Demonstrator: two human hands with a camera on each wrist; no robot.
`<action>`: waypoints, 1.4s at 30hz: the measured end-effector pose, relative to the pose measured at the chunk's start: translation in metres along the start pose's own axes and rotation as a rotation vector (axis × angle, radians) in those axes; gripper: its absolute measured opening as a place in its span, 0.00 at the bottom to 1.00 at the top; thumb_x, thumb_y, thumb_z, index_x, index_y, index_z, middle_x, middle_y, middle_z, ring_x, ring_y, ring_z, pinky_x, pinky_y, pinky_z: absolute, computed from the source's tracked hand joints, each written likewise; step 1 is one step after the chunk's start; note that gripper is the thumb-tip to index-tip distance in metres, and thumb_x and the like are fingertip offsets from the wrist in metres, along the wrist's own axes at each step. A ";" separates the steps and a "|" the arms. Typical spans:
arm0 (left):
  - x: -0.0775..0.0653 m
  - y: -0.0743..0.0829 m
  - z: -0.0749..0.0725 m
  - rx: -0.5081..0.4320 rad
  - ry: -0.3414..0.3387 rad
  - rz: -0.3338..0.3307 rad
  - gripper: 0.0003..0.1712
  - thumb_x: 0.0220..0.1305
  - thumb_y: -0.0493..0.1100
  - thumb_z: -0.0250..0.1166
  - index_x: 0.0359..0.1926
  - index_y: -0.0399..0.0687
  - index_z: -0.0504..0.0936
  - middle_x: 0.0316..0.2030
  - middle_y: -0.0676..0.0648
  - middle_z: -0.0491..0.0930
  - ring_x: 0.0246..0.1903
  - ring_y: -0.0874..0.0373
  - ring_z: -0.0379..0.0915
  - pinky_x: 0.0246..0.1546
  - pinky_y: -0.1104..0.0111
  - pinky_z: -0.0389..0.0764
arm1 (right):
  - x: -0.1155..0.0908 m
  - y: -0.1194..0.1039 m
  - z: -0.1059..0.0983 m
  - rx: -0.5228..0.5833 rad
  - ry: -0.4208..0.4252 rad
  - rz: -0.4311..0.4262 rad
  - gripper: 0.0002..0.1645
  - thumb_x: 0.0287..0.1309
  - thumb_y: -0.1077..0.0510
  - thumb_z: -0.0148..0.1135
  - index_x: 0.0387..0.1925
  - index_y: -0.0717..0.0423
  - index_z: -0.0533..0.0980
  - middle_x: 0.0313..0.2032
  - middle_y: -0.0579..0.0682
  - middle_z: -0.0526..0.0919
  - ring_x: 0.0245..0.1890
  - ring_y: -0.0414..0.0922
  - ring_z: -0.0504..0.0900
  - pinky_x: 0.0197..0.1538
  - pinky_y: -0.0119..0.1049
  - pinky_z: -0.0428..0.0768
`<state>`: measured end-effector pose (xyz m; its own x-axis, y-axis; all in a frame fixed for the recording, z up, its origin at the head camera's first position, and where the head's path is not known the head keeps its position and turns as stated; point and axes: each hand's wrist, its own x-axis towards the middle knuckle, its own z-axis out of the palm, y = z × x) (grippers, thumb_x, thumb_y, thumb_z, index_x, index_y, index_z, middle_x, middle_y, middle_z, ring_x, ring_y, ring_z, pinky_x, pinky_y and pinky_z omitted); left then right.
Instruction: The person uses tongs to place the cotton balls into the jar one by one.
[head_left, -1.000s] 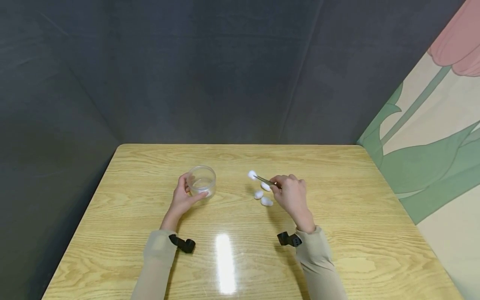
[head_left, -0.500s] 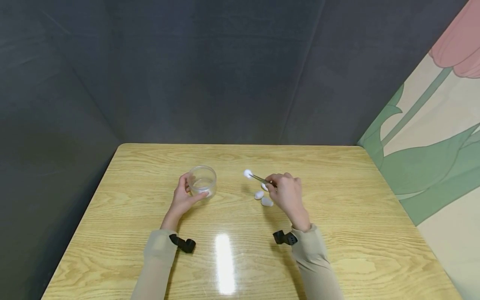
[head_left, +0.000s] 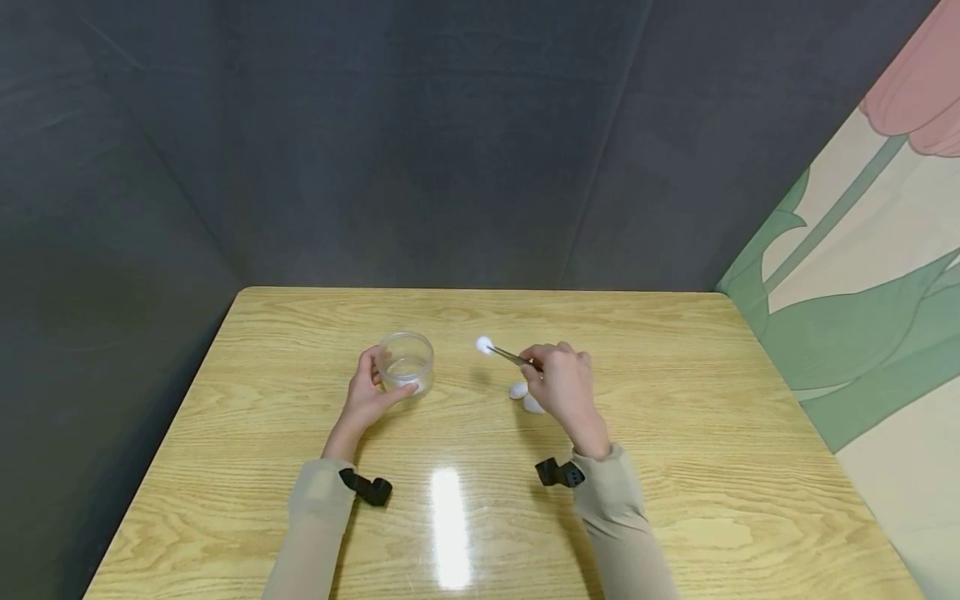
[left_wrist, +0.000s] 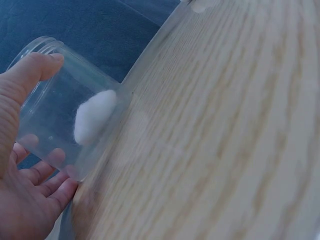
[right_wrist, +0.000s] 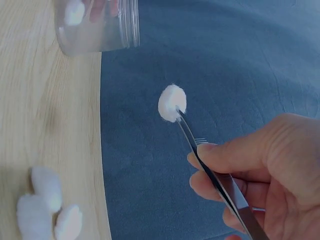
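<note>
My left hand (head_left: 367,402) grips a clear plastic jar (left_wrist: 60,75), thumb on one side and fingers on the other. The jar is upright on the table with no lid, and a cotton ball (left_wrist: 95,116) lies at its bottom. Between thumb and fingers, my right hand (head_left: 562,387) pinches metal tweezers (right_wrist: 212,172). Their tips hold another cotton ball (right_wrist: 171,104) above the table, to the right of the jar and apart from it. Below the right hand, more cotton balls (right_wrist: 46,189) lie close together on the wood; the head view shows them partly covered by that hand.
The wooden table (head_left: 712,533) ends at a dark cloth (head_left: 450,150) at the back. A curtain with a flower print (head_left: 862,333) hangs on the right. Glare (head_left: 450,525) shines on the tabletop between the forearms.
My right hand has moved left, carrying the tweezers and their cotton ball closer to the jar. It now covers more of the loose cotton balls. The left hand and jar stay put.
</note>
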<state>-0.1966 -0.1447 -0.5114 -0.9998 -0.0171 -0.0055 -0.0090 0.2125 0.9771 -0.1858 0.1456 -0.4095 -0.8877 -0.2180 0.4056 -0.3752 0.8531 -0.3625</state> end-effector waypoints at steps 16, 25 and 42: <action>0.001 0.001 0.000 0.005 0.006 -0.010 0.49 0.47 0.39 0.74 0.66 0.46 0.56 0.59 0.39 0.63 0.53 0.45 0.63 0.53 0.52 0.65 | 0.005 -0.010 0.006 0.029 -0.004 -0.013 0.02 0.49 0.62 0.69 0.29 0.54 0.84 0.22 0.46 0.83 0.23 0.45 0.71 0.33 0.46 0.66; 0.001 0.002 -0.001 0.005 0.005 -0.020 0.49 0.47 0.40 0.75 0.66 0.47 0.56 0.59 0.40 0.63 0.52 0.45 0.63 0.53 0.52 0.65 | 0.008 -0.014 0.008 0.042 -0.005 -0.031 0.03 0.49 0.63 0.69 0.29 0.55 0.84 0.22 0.47 0.83 0.23 0.45 0.70 0.32 0.45 0.65; -0.013 0.034 -0.001 0.008 -0.031 -0.041 0.48 0.50 0.34 0.71 0.67 0.37 0.53 0.61 0.31 0.61 0.55 0.40 0.61 0.56 0.49 0.62 | 0.014 -0.025 0.013 0.083 -0.050 -0.007 0.02 0.53 0.60 0.67 0.30 0.53 0.84 0.23 0.45 0.83 0.24 0.43 0.69 0.34 0.43 0.64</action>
<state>-0.1840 -0.1386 -0.4777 -0.9986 0.0041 -0.0521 -0.0500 0.2203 0.9742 -0.1922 0.1152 -0.4054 -0.8964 -0.2490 0.3667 -0.4005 0.8096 -0.4292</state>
